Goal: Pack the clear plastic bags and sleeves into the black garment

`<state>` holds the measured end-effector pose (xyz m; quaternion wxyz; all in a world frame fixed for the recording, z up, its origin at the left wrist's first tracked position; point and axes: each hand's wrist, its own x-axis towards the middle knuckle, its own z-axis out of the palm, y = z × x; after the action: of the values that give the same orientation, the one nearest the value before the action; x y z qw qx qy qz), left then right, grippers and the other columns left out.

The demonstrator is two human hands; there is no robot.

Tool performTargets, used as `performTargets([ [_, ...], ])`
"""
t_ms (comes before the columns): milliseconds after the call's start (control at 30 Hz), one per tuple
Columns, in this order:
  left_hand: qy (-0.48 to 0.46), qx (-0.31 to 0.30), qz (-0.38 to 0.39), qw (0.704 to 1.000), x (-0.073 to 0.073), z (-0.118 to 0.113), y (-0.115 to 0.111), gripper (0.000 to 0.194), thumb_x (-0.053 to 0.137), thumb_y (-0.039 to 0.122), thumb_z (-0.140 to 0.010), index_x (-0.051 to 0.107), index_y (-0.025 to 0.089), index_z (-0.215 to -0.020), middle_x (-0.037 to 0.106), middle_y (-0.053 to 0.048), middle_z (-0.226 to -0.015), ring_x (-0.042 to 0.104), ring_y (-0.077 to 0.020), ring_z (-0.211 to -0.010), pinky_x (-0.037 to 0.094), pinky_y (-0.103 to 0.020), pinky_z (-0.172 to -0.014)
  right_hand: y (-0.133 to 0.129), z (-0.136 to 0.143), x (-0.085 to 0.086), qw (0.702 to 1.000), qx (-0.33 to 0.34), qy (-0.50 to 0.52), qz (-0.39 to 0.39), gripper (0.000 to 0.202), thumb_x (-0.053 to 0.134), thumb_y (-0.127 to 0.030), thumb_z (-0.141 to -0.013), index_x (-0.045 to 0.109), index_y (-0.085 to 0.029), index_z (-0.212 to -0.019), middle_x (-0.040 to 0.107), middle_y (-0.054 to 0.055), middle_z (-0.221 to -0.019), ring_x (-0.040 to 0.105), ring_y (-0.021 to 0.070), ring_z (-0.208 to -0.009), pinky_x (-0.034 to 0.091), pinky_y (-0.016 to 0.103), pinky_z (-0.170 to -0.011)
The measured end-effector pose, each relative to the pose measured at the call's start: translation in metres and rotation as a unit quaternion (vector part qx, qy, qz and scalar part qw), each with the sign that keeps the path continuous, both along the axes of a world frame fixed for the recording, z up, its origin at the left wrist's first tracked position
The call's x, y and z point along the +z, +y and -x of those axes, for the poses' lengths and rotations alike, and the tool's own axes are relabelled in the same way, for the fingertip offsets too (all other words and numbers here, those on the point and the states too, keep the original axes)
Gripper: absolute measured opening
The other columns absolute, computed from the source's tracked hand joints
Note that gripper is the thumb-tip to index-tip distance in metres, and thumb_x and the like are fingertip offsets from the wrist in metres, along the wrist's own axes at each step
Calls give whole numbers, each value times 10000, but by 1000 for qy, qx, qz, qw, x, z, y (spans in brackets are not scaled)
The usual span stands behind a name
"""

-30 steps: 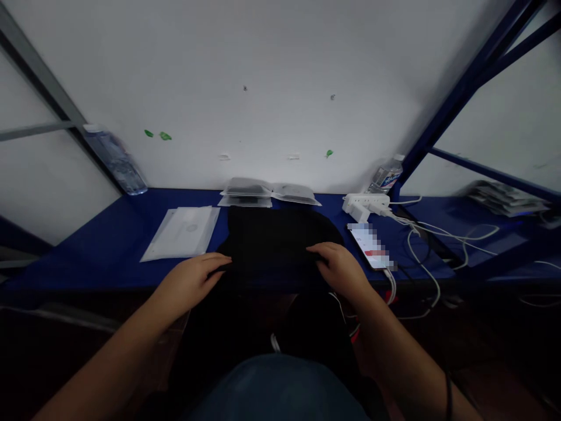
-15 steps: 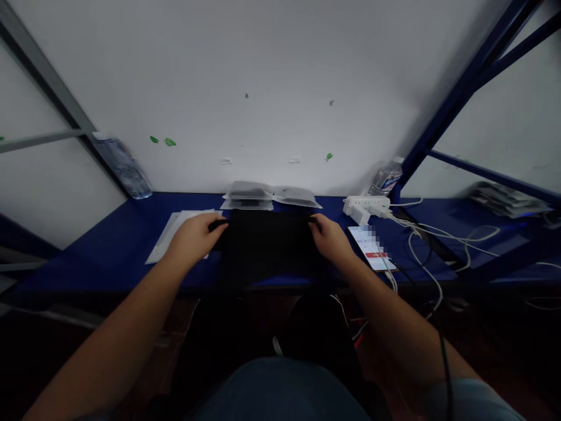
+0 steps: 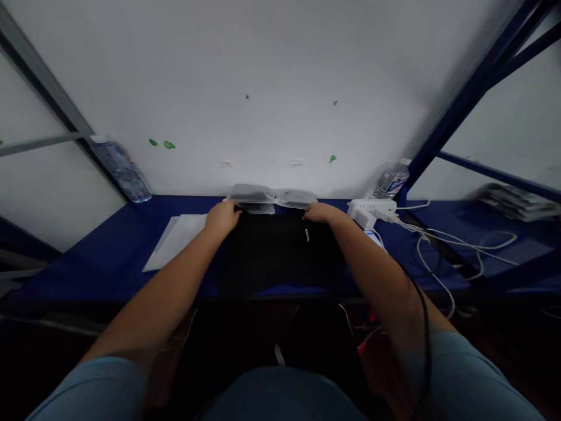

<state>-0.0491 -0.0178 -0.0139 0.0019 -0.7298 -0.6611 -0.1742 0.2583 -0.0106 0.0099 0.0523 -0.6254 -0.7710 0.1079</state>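
Note:
A black fabric piece point(image 3: 276, 251), perhaps a garment, lies spread over the front middle of the blue table, with small white lettering near its right side. At its far left corner my left hand point(image 3: 222, 217) is closed, the fingers pinching the edge. My right hand point(image 3: 319, 213) grips the far edge on the right, its fingertips partly hidden. Just beyond both hands, clear plastic packets point(image 3: 252, 194) lie against the wall. The fabric's folds and layers are too dark to make out.
White paper sheets point(image 3: 175, 237) lie left on the blue table point(image 3: 100, 245). On the right are a white power strip point(image 3: 372, 206) with plugs and cables, and a phone point(image 3: 373, 237) partly behind my forearm. Bottles stand at the back left point(image 3: 123, 169) and back right point(image 3: 393, 178).
Both hands have moved away from me toward the wall and slightly inward, taking the fabric's far edge along. The white lettering now shows, and my right forearm covers most of the phone.

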Motion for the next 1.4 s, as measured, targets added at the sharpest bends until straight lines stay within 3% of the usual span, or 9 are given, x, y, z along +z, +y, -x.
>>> performTargets([
  [100, 4, -29, -64, 998, 3, -1, -8, 312, 600, 267, -943, 646, 145, -1227, 670, -160, -1237, 631, -302, -1172, 500, -416, -1014, -11, -13, 7, 998, -17, 15, 65, 375, 560, -452, -961, 770, -147, -906, 776, 115, -901, 720, 235, -791, 534, 329, -765],
  [200, 12, -127, -118, 985, 13, -3, -27, 281, 546, 280, -975, 652, 139, -1195, 647, -145, -1239, 616, -277, -1180, 491, -406, -1028, -45, -33, 7, 994, -38, 102, 12, 546, 438, -625, -982, 719, -182, -1131, 746, 120, -1135, 697, 240, -988, 515, 333, -886],
  [300, 39, -295, -57, 953, 15, -8, -49, 281, 510, 335, -1000, 686, 168, -1141, 683, -100, -1187, 650, -236, -1110, 515, -371, -989, -83, -46, -5, 996, 2, 57, -74, 577, 698, -516, -857, 613, -188, -1324, 665, 146, -1293, 638, 284, -1147, 485, 382, -987],
  [400, 87, -354, -29, 931, 2, -13, -61, 325, 543, 350, -983, 681, 155, -1204, 681, -120, -1262, 644, -263, -1170, 502, -405, -1022, -97, -44, -18, 995, -3, -9, -97, 442, 662, -286, -881, 603, -180, -1306, 671, 150, -1265, 639, 296, -1139, 479, 396, -973],
  [600, 124, -327, -14, 937, -27, -16, -58, 426, 403, 279, -1021, 604, 123, -1364, 597, -138, -1437, 588, -256, -1307, 464, -410, -1095, -79, -21, -26, 981, -156, -49, -109, 374, 501, -224, -981, 517, -110, -1338, 702, 183, -1137, 665, 285, -1049, 478, 359, -864],
  [733, 124, -306, 23, 944, -31, -15, -57, 487, 367, 302, -1029, 537, 97, -1436, 529, -143, -1499, 521, -239, -1381, 418, -382, -1144, -84, 3, -26, 965, -121, -116, -200, 343, 496, -207, -965, 564, -110, -1287, 607, 223, -1278, 580, 333, -1163, 459, 411, -915],
  [900, 104, -283, 44, 952, -24, -22, -55, 509, 364, 381, -1040, 570, 91, -1404, 522, -165, -1501, 489, -277, -1406, 386, -427, -1164, -70, 25, -22, 989, 4, -88, -120, 356, 472, -354, -1000, 654, -131, -1210, 638, 190, -1253, 593, 309, -1155, 469, 403, -951],
  [1133, 158, -215, 22, 963, 3, -21, -13, 284, 500, 254, -962, 714, 183, -1135, 714, -114, -1215, 669, -266, -1099, 519, -370, -925, -25, 28, -27, 995, -78, -56, -35, 352, 596, -356, -942, 696, -104, -1165, 687, 208, -1211, 647, 303, -1131, 497, 371, -919],
  [1400, 174, -173, 9, 969, -5, -11, 6, 208, 554, 201, -917, 744, 170, -996, 710, -133, -1077, 657, -268, -988, 500, -364, -821, -21, 22, -31, 991, -95, -29, -85, 271, 529, -274, -961, 686, -178, -1160, 700, 126, -1193, 650, 253, -1107, 496, 342, -913],
])
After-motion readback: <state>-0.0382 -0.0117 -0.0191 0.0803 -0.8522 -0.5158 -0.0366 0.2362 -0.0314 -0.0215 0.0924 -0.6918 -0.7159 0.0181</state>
